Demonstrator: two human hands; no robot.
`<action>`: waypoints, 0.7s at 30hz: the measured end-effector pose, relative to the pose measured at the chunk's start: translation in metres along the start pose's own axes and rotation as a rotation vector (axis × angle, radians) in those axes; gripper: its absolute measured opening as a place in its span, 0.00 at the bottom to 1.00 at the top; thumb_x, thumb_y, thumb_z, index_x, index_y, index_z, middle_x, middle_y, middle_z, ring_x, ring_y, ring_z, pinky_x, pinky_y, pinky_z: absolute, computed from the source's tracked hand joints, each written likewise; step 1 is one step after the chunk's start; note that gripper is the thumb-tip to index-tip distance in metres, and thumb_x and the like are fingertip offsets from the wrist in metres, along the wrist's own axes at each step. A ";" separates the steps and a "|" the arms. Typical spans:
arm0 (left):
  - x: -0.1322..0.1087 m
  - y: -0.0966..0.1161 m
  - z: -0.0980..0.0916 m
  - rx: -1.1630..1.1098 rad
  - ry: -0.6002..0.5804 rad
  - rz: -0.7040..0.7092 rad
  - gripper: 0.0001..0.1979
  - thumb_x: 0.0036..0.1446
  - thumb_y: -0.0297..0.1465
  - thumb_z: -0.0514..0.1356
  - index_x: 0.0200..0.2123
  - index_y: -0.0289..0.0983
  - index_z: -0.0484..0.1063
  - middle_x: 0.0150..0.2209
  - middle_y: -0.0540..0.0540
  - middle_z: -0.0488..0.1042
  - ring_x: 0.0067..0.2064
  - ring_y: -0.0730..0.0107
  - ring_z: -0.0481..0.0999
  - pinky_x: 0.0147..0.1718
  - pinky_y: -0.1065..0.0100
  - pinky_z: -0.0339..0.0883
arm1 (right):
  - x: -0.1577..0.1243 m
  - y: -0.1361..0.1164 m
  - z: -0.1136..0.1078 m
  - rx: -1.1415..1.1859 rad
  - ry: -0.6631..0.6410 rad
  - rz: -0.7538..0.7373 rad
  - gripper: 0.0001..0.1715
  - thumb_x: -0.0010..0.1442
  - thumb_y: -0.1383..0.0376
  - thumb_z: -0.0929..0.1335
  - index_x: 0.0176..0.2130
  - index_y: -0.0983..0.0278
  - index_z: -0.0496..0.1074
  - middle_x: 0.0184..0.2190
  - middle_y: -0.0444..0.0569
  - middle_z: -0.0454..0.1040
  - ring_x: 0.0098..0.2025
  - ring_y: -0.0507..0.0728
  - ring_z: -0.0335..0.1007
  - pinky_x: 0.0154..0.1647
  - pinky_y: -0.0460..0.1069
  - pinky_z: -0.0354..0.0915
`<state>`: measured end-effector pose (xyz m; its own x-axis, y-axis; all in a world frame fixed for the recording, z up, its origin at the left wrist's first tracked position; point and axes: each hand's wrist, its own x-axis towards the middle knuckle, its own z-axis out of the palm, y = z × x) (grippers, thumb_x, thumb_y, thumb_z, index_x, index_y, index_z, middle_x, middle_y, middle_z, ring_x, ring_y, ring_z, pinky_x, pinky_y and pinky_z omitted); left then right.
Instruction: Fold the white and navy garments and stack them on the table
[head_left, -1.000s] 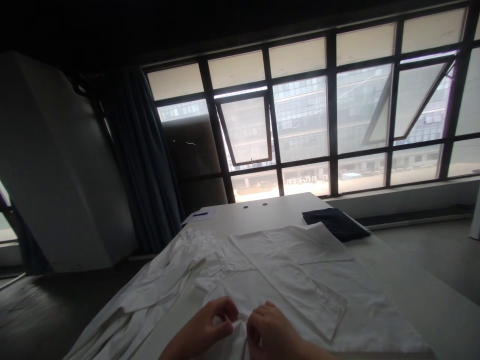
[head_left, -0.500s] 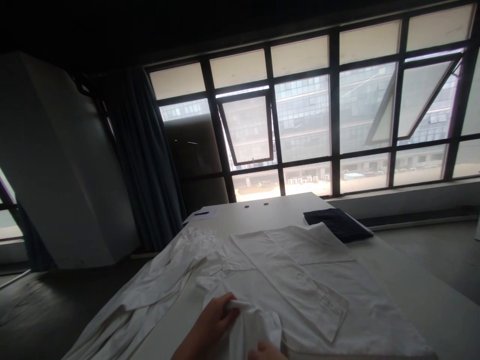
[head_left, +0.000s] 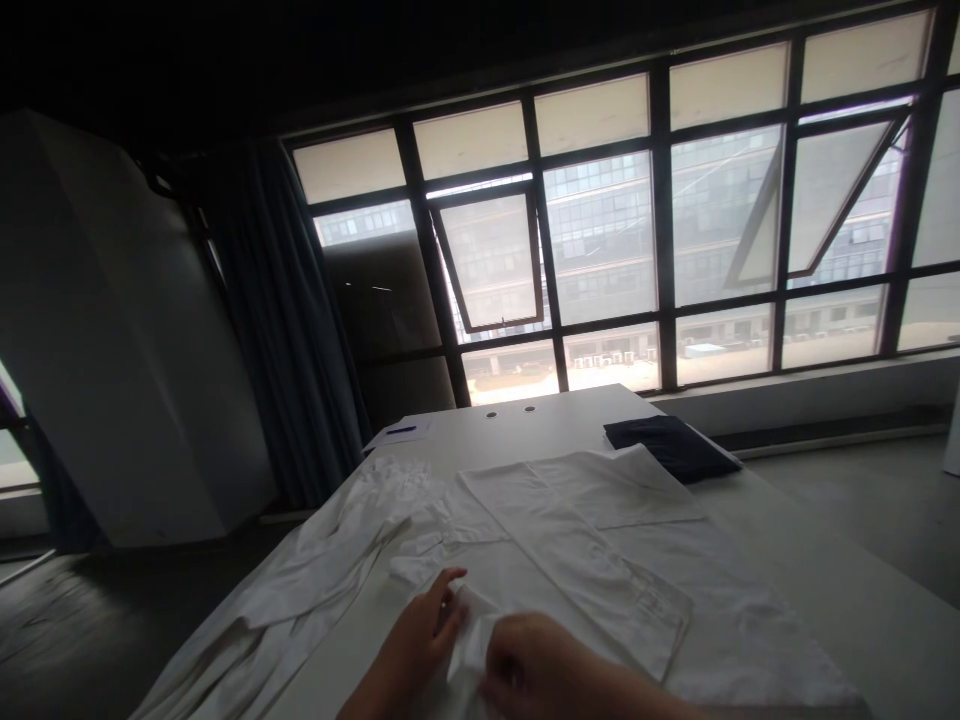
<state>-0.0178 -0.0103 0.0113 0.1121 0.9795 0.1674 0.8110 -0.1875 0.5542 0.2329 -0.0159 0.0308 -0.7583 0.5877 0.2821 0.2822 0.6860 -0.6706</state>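
A white button shirt (head_left: pixel 585 560) lies spread on the white table (head_left: pixel 525 425), with a stitched chest pocket (head_left: pixel 652 610) near my hands. A long white sleeve (head_left: pixel 300 570) runs down its left side in loose folds. At the bottom of the view, a small bunched fold of the shirt's cloth (head_left: pixel 472 645) rises between my hands. My left hand (head_left: pixel 424 640) pinches its left side with the fingertips. My right hand (head_left: pixel 525 660) closes over its right side and hides part of it.
A folded dark navy garment (head_left: pixel 671 447) lies at the far right of the table, and a sheet of paper with a blue pen (head_left: pixel 401 432) lies at the far left. Two small holes mark the tabletop. Floor shows on both sides, with tall windows beyond.
The fold of cloth has sunk lower than half a second ago. My right hand has come up from the bottom edge onto it, and my hands are closer together.
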 end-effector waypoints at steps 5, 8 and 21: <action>0.003 -0.008 -0.006 0.006 0.002 -0.019 0.20 0.62 0.45 0.55 0.52 0.42 0.73 0.41 0.44 0.80 0.40 0.58 0.78 0.42 0.65 0.69 | 0.036 0.078 -0.056 0.082 0.520 0.449 0.15 0.63 0.58 0.63 0.28 0.62 0.67 0.24 0.42 0.70 0.28 0.52 0.64 0.30 0.47 0.58; 0.002 -0.009 -0.006 0.031 -0.010 -0.031 0.18 0.64 0.43 0.53 0.49 0.42 0.74 0.38 0.46 0.80 0.38 0.61 0.77 0.42 0.66 0.68 | 0.034 0.105 -0.066 0.057 0.542 0.540 0.14 0.63 0.59 0.59 0.28 0.61 0.65 0.23 0.43 0.68 0.27 0.53 0.64 0.29 0.48 0.57; -0.018 -0.003 -0.036 -0.076 -0.317 -0.197 0.41 0.45 0.38 0.71 0.64 0.46 0.65 0.57 0.47 0.73 0.54 0.56 0.71 0.55 0.64 0.61 | 0.016 0.087 -0.026 0.020 0.264 0.511 0.14 0.50 0.67 0.70 0.36 0.60 0.62 0.32 0.44 0.73 0.34 0.54 0.69 0.34 0.47 0.60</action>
<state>-0.0429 -0.0299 0.0361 0.1402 0.9692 -0.2025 0.7910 0.0133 0.6117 0.2609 0.0646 -0.0050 -0.3551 0.9315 0.0785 0.5614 0.2797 -0.7788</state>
